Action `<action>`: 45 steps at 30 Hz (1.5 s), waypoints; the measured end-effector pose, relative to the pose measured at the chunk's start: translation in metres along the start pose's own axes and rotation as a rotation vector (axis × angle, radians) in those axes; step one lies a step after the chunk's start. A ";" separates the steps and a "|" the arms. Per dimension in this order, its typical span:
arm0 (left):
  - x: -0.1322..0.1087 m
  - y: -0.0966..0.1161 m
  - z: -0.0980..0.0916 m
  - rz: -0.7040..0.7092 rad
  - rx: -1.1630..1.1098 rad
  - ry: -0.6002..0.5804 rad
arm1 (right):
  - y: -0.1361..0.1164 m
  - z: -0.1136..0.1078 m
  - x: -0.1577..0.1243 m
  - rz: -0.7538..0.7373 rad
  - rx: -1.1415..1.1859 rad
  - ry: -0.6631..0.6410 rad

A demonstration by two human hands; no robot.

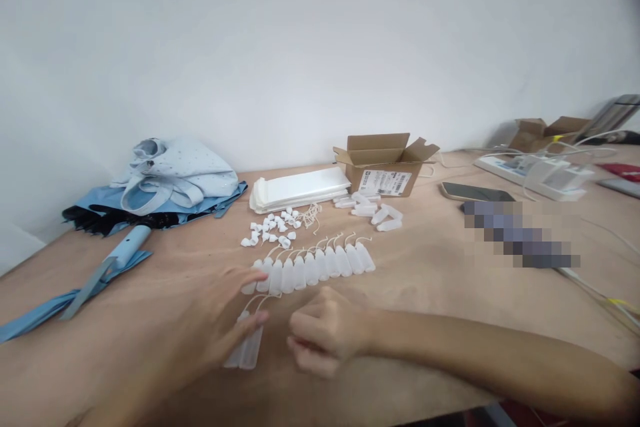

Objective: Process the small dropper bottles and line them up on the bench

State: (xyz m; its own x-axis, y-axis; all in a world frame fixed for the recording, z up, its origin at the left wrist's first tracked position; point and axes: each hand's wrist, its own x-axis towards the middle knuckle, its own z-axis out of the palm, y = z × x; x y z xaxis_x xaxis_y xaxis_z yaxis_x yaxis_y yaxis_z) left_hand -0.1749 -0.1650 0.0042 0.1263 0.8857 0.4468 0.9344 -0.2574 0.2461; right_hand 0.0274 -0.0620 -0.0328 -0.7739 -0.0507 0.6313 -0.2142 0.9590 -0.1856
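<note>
A row of small translucent white bottles, with strings coming out of their necks, lies across the middle of the table. My left hand is open, thumb and fingers apart, over the row's left end. Beneath its thumb are two more stringed bottles, nearer to me. My right hand is curled into a fist just right of them, below the row; whatever is inside it is hidden. Behind the row are scattered white caps, a small bundle of strings and several loose bottles without strings.
An open cardboard box stands at the back beside a stack of clear plastic sleeves. On the left are a light blue cloth bag and a blue umbrella. A phone and a power strip lie on the right.
</note>
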 end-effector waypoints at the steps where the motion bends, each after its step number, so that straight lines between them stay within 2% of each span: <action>1: 0.014 0.001 0.001 -0.025 -0.046 -0.053 | 0.003 -0.006 -0.003 -0.024 -0.038 0.036; 4: 0.062 0.000 0.011 -0.045 -0.133 -0.093 | 0.020 -0.032 -0.013 -0.014 -0.173 0.091; 5: 0.077 -0.003 0.017 -0.039 -0.146 -0.096 | 0.028 -0.042 -0.017 0.034 -0.224 0.104; 9: 0.124 -0.020 0.048 0.000 -0.093 -0.038 | 0.067 -0.076 -0.032 0.341 -0.357 0.095; 12: 0.139 -0.033 0.069 0.030 -0.044 -0.047 | 0.096 -0.090 -0.040 0.635 -0.461 0.112; 14: 0.140 -0.040 0.077 0.022 -0.015 -0.095 | 0.111 -0.095 -0.046 0.759 -0.508 0.137; 17: 0.135 -0.045 0.075 -0.019 0.011 -0.114 | 0.127 -0.098 -0.054 0.734 -0.587 0.132; 20: 0.127 -0.044 0.065 -0.021 -0.013 -0.035 | 0.136 -0.098 -0.058 0.696 -0.593 0.055; 26: 0.113 -0.038 0.054 0.001 -0.012 0.097 | 0.138 -0.094 -0.056 0.775 -0.626 -0.048; 31: 0.104 -0.036 0.058 0.022 0.011 0.131 | 0.132 -0.097 -0.056 0.729 -0.694 -0.111; 36: 0.101 -0.028 0.062 0.080 0.076 0.098 | 0.131 -0.107 -0.062 0.701 -0.746 -0.187; 42: 0.098 -0.027 0.061 0.046 0.216 -0.039 | 0.131 -0.106 -0.066 0.756 -0.756 -0.256; 45: 0.099 -0.030 0.062 0.020 0.236 0.000 | 0.133 -0.101 -0.066 0.749 -0.764 -0.252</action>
State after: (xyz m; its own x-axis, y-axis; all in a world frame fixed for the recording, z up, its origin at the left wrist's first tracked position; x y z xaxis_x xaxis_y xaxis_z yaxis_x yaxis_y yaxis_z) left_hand -0.1699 -0.0457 -0.0124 0.1455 0.8815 0.4492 0.9837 -0.1773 0.0291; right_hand 0.1099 0.0968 -0.0233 -0.6720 0.6442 0.3654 0.7189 0.6859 0.1130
